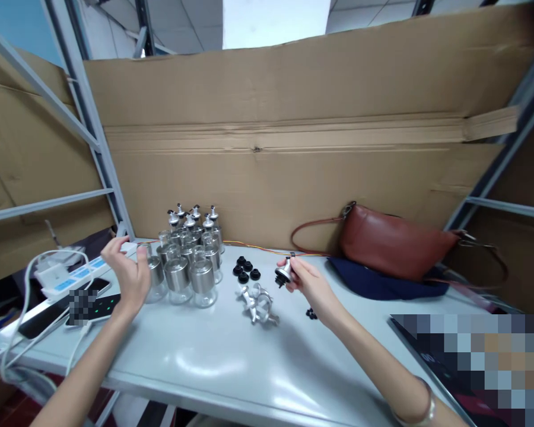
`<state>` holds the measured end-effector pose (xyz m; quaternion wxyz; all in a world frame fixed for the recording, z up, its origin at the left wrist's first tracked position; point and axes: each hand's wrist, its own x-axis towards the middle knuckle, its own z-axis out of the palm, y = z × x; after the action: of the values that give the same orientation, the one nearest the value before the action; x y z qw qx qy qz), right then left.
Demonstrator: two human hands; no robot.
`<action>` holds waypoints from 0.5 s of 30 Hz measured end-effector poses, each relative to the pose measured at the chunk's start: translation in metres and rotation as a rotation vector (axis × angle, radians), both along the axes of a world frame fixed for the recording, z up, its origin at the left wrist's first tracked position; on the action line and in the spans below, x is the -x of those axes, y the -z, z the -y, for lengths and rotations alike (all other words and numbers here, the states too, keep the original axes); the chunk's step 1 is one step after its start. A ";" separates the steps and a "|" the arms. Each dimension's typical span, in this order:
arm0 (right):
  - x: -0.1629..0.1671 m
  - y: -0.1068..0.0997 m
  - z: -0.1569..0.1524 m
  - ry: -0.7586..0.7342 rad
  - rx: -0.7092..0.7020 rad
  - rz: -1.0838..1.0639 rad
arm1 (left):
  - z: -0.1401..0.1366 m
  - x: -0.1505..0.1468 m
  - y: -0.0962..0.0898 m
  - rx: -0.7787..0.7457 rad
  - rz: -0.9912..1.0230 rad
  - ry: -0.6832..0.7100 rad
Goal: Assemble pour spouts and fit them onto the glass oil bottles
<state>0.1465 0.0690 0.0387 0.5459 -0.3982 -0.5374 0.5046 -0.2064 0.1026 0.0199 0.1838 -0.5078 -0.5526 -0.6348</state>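
My right hand (310, 283) pinches a silver bottle stopper with a black plug (283, 273) in the air over the table, black end pointing down. My left hand (131, 274) is raised with fingers apart and nothing in it, beside the nearest glass bottles with metal sleeves (177, 276). Several bottles in the back rows carry silver stoppers (207, 221), while the front ones are uncapped. Between my hands lie several black plugs (244, 267) and a pile of silver spout pieces (258, 303). Small black parts (311, 314) rest beneath my right wrist.
A white power strip (78, 277), cables and phones (100, 308) occupy the table's left side. A brown handbag (396, 240) sits on dark blue cloth (374, 281) at the back right. A dark, partly blurred flat object (431, 362) lies front right. Cardboard (276, 190) walls the back.
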 end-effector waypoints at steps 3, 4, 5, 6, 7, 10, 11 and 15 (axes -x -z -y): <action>-0.012 -0.003 -0.005 0.050 -0.051 0.015 | 0.021 -0.047 -0.017 -0.269 -0.041 0.175; -0.016 -0.004 -0.006 0.045 -0.075 0.039 | 0.029 -0.069 -0.023 -0.305 -0.043 0.339; -0.020 -0.005 -0.007 0.018 -0.096 0.082 | 0.037 -0.093 -0.028 -0.161 -0.053 0.536; -0.024 -0.006 -0.008 -0.031 -0.110 0.136 | 0.043 -0.117 -0.032 0.098 -0.063 0.749; -0.027 -0.006 -0.008 -0.090 -0.119 0.191 | 0.049 -0.140 -0.034 0.362 -0.076 0.961; -0.035 -0.004 -0.010 -0.214 -0.133 0.284 | 0.053 -0.192 -0.029 0.758 -0.146 1.267; -0.037 -0.004 -0.011 -0.218 -0.140 0.288 | 0.051 -0.203 -0.025 0.751 -0.163 1.252; -0.038 -0.002 -0.010 -0.192 -0.169 0.299 | 0.037 -0.215 -0.003 0.608 -0.201 1.163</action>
<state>0.1843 0.0794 0.0407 0.4410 -0.3685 -0.6883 0.4427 0.0085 0.0656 0.0225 -0.2895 -0.8092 -0.3233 -0.3961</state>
